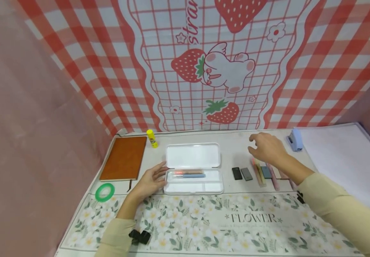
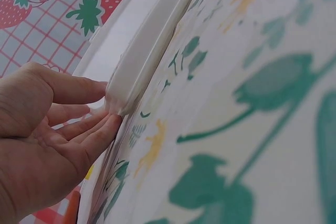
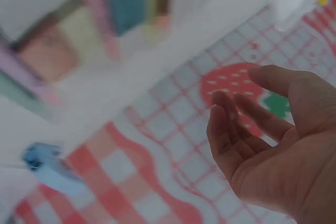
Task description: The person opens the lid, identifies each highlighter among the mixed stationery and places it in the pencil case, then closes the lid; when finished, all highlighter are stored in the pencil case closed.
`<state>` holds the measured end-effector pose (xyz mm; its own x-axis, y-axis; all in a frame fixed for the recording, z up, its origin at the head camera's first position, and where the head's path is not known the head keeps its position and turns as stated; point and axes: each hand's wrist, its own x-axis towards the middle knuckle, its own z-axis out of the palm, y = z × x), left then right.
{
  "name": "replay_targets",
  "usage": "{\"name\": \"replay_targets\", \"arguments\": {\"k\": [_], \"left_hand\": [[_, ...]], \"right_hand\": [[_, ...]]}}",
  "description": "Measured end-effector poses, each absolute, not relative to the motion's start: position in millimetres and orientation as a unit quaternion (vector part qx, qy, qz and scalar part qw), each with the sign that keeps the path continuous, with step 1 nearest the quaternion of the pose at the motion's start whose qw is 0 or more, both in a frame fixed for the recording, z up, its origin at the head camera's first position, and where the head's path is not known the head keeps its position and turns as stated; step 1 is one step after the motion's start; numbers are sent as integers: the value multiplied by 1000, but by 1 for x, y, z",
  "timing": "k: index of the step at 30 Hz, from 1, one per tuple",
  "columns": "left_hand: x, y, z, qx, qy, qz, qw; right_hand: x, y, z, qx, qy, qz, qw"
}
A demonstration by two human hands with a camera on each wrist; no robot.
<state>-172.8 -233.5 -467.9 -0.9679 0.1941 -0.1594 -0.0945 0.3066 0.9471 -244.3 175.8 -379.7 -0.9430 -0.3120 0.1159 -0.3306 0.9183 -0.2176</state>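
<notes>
A white pencil case [image 1: 193,187] lies with its lid raised back, a pinkish pen [image 1: 188,172] and a blue pen [image 1: 193,176] in its rear compartment. At the case's left end is my left hand [image 1: 151,181]; in the left wrist view its thumb and fingers [image 2: 113,124] hold the corner. My right hand [image 1: 266,147] hovers over the table, holding nothing, its fingers loosely bent and apart. Below it lie several pens [image 1: 273,178] and a blue-grey pad [image 1: 266,172], partly hidden by the forearm. A black block [image 1: 237,174] and a grey block [image 1: 246,174] sit between case and pens.
A brown notebook [image 1: 123,159], a yellow glue stick [image 1: 152,138] and a green tape roll [image 1: 105,192] are at the left. At the back right stands a light-blue stapler [image 1: 295,140], beside a large white sheet [image 1: 345,164]. A checked strawberry cloth [image 1: 201,35] hangs behind the table.
</notes>
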Motion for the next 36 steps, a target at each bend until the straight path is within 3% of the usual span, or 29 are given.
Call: {"name": "replay_targets", "arguments": {"k": [6,9,25,36], "left_hand": [[-172,-233,-466,34,792,596,130],[-171,-232,-466,36,791,597,134],[-172,-233,-468,28,794,594,128],[-173,-233,-469,25,800,586,128]], "right_hand": [[-250,185,-404,123,-984,113,-55],[-249,185,-413,114,-983,119,-75],[-246,167,-424,128,-976,165,-53],[-254,189,-369,159,-965,207,-30]]}}
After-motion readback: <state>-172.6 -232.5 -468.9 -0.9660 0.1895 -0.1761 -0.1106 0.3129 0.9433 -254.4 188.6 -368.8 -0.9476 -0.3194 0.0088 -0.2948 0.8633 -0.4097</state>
